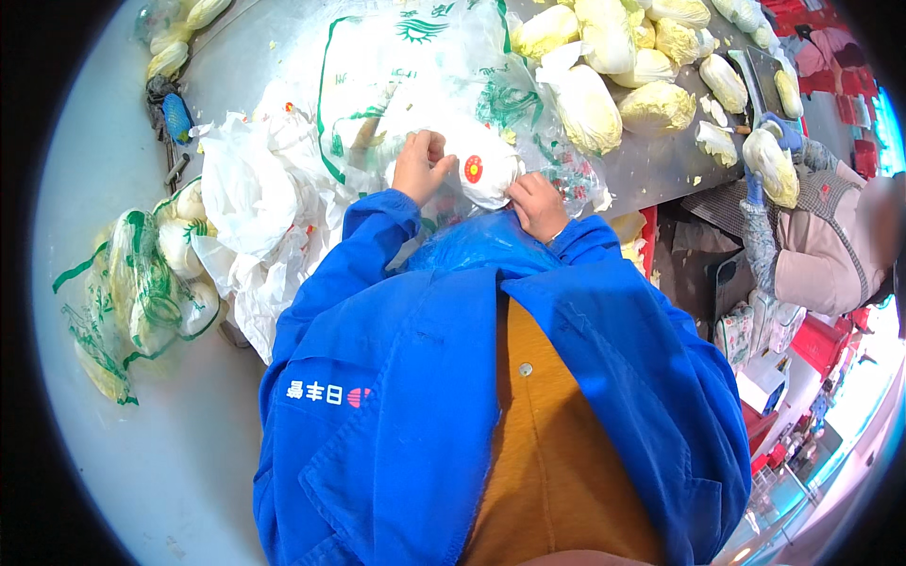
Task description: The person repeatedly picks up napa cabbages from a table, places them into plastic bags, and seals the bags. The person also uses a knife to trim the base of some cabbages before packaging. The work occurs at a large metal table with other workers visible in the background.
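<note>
A bundle wrapped in white paper, bearing a round red and yellow sticker, lies before me at the table's near edge. At its right end, the fingers of my right hand pinch the wrapping. My left hand is by the bundle's left end with fingers bent and thumb near them; whether it grips any wrapping is unclear. Beneath and behind spreads a clear plastic bag with green print. Crumpled white wrapping sheets are heaped left of my left hand.
Several napa cabbages are piled at the back right on the metal table. Bagged cabbages lie at left, near a blue mesh-covered item. To the right, a co-worker in blue gloves holds a cabbage.
</note>
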Demonstrator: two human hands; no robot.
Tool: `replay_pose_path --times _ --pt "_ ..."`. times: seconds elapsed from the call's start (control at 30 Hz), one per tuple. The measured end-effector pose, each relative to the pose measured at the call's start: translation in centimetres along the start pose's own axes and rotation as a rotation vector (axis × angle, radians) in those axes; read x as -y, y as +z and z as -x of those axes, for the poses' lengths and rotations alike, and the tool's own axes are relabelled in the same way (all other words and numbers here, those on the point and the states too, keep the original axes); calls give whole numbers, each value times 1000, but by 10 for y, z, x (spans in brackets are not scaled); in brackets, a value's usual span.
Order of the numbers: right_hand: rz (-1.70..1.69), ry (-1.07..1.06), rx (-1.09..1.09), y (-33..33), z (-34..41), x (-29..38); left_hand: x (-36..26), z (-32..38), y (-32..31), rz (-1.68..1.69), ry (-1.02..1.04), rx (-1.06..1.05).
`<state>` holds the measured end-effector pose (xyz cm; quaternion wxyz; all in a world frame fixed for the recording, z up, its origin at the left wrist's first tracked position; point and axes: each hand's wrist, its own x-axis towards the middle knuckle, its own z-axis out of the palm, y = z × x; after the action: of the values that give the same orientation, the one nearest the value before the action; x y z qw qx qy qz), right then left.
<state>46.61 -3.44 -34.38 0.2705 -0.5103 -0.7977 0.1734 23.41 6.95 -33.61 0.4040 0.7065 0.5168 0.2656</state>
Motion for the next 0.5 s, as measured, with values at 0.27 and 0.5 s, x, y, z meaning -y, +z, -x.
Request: replay_pose_path --times 0.27,0.5 --pt "-18 320 -325 7 -26 -2 -12 0 20 -202 -45 -24" --pt "-124 377 -73 28 -30 18 -6 24 25 14 -290 -203"
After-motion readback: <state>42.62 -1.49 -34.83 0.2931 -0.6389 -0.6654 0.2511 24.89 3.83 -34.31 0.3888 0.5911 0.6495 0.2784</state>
